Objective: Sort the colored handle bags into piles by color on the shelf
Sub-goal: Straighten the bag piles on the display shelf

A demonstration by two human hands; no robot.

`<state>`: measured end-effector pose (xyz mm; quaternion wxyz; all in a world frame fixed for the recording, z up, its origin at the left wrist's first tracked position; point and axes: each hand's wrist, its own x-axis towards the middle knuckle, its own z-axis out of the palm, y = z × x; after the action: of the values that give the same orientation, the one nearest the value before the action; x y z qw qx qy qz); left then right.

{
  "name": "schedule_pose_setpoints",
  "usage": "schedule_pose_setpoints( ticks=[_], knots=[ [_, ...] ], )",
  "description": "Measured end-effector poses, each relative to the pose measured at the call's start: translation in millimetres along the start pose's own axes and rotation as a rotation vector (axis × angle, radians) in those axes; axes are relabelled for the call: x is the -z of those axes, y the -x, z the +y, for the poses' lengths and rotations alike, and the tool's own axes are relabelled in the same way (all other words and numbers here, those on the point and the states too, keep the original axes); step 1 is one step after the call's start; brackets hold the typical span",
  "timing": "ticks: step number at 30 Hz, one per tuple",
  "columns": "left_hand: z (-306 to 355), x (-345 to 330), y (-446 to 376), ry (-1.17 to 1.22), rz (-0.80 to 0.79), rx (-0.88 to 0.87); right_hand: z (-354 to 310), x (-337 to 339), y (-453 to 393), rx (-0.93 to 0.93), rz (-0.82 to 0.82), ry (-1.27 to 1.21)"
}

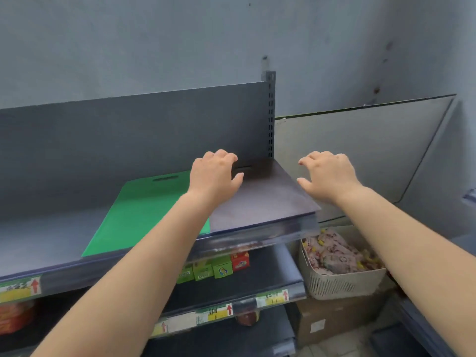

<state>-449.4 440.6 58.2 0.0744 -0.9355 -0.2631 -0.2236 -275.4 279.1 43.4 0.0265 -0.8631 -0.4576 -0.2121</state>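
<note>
Two bags lie edge to edge on the shelf [46,240]: green bag [144,210] at nine o'clock of brown bag [260,199]; left hand [215,173] and right hand [328,173] hover above, fingers loose, holding nothing.

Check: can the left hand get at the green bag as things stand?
Probably yes. The left hand hovers with loosely curled fingers over the seam where the green bag meets the dark bag. The green bag lies flat on the shelf, nothing on top, just beside and below the hand.

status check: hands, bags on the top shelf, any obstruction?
Left hand and right hand open, no grip. Green bag and dark brown bag flat, side by side on shelf. Nothing blocking.
</note>
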Motion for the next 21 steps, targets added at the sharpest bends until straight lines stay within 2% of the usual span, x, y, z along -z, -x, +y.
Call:
schedule_pose_setpoints(
  ticks=[4,13,21],
  knots=[
    [93,2,-35,-0.052,0.019,-0.175,74,23,40,-0.124,-0.072,0.167],
    [319,-8,-57,0.071,0.068,-0.523,239,63,167,-0.434,-0.131,0.386],
    [464,-17,-45,0.211,0.055,-0.755,324,77,266,-0.693,-0.182,0.444]
  ],
)
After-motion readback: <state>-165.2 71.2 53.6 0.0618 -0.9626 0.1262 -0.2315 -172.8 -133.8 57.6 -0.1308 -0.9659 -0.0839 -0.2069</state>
